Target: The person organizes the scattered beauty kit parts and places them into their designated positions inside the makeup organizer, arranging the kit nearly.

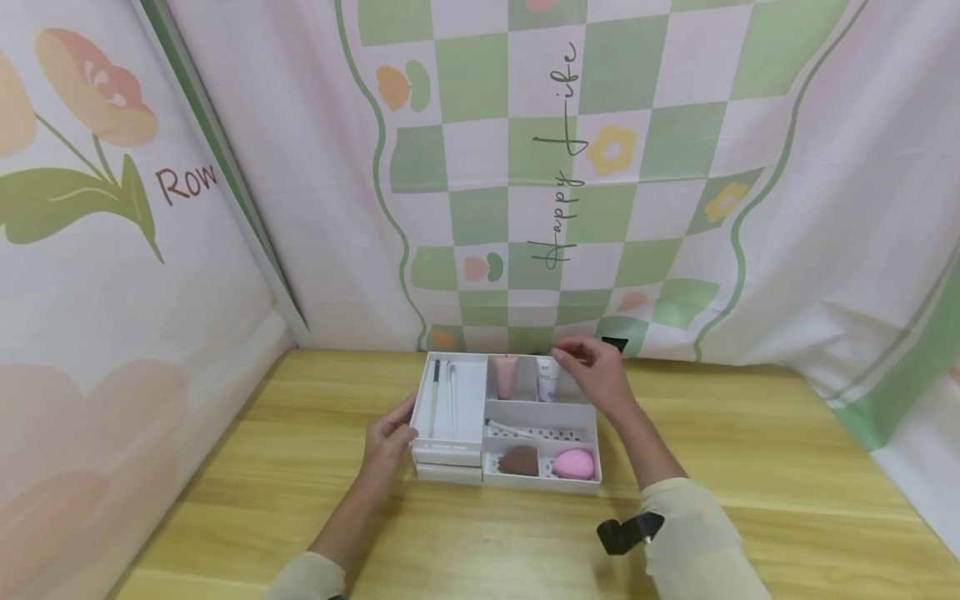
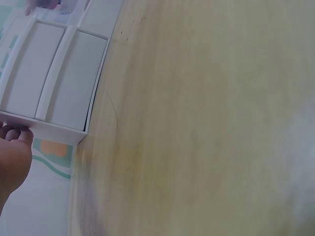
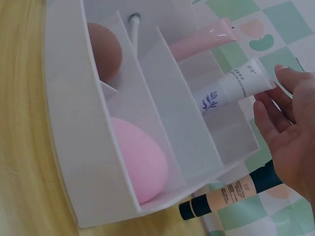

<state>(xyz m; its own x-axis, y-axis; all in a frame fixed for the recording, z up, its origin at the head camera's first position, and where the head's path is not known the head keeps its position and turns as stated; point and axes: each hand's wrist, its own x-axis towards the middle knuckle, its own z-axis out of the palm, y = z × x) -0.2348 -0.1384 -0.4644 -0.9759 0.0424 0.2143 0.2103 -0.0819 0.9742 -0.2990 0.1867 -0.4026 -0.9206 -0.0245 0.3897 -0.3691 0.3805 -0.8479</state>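
Note:
A white organizer box [image 1: 542,485] with compartments and two drawers sits on the table. My left hand [image 1: 386,439] rests on its left side; in the left wrist view, fingers [image 2: 17,133] touch the side wall beside the drawers. At the back right, my right hand [image 1: 597,375] is at the upper end of a white squeeze tube [image 3: 231,86] with purple print, which stands in a rear compartment. Its thumb and fingers are apart at the tube's corner. A pink tube [image 1: 506,377] stands to the left. Pink [image 1: 573,463] and brown [image 1: 519,461] makeup sponges sit in front compartments.
Slim brushes [image 1: 435,400] lie in the left tray, and a white-handled stick [image 1: 517,430] lies in the middle compartment. Behind the box's right side is a beige tube with black ends [image 3: 231,193]. A patterned curtain [image 1: 480,208] hangs along the table's back edge.

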